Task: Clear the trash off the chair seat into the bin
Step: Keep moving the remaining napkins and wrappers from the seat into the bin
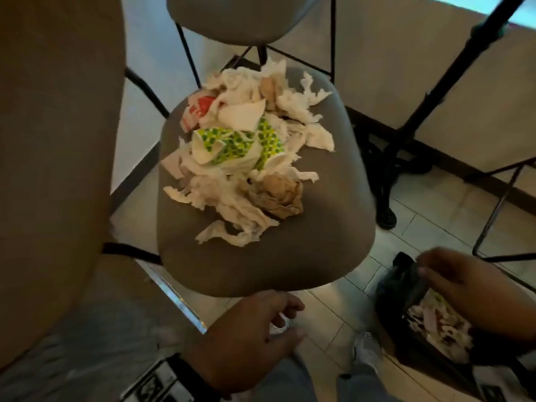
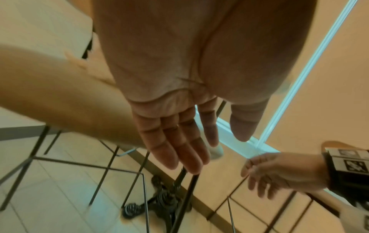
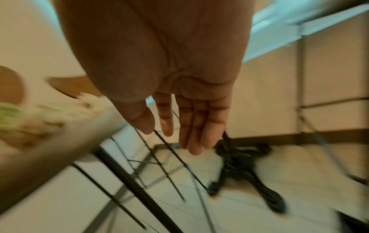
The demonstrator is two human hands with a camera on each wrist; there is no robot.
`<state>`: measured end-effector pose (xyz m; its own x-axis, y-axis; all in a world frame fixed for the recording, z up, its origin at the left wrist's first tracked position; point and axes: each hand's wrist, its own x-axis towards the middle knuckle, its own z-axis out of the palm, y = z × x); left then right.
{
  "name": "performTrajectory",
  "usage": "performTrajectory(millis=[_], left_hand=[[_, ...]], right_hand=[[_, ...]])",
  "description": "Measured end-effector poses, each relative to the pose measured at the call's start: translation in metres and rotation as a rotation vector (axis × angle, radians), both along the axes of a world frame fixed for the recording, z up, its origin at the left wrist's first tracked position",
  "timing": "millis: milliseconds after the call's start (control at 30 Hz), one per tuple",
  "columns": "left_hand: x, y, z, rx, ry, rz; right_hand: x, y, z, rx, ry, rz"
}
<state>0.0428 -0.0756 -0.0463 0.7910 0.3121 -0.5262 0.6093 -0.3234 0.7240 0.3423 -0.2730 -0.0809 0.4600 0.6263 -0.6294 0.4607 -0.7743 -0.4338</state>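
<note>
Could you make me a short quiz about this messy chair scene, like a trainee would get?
1. True or false: the chair seat is already clear of trash.
2. Where does the bin stand? A) on the seat B) on the floor, right of the chair C) on a table
3. What does the left hand hold?

Key:
1. False: a trash pile of tissues and crumpled paper cups covers it.
2. B, under the right hand.
3. Nothing; its fingers are relaxed.

You have one pile of trash [image 1: 240, 158] on one seat [image 1: 304, 250], one bin [image 1: 406, 288], two empty hands, and one ornate table base [image 1: 385, 175].
</note>
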Motion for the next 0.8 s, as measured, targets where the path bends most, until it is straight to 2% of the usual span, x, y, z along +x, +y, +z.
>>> performTrajectory(millis=[133, 233, 300, 333, 533, 800], left_hand=[[-0.026, 0.033, 0.027, 0.118, -0.155, 0.113], [-0.031, 0.055, 0.032, 0.286, -0.244, 0.265], [-0.028, 0.069, 0.029, 0.413, -0.283, 0.315], [-0.024, 0.074, 0.027, 0.458, -0.285, 0.319], [0.010, 0.084, 0.009, 0.601, -0.150, 0.224], [0.038, 0.081, -0.006, 0.583, 0.037, 0.221]], right_hand=[[-0.037, 0.110, 0.072, 0.258, -0.037, 0.086], [-0.065, 0.172, 0.081, 0.344, -0.162, 0.286], [-0.076, 0.200, 0.076, 0.291, -0.212, 0.436], [-0.079, 0.210, 0.072, 0.251, -0.215, 0.455], [-0.089, 0.221, 0.054, 0.232, -0.274, 0.455], [-0.090, 0.205, 0.048, 0.258, -0.237, 0.445]])
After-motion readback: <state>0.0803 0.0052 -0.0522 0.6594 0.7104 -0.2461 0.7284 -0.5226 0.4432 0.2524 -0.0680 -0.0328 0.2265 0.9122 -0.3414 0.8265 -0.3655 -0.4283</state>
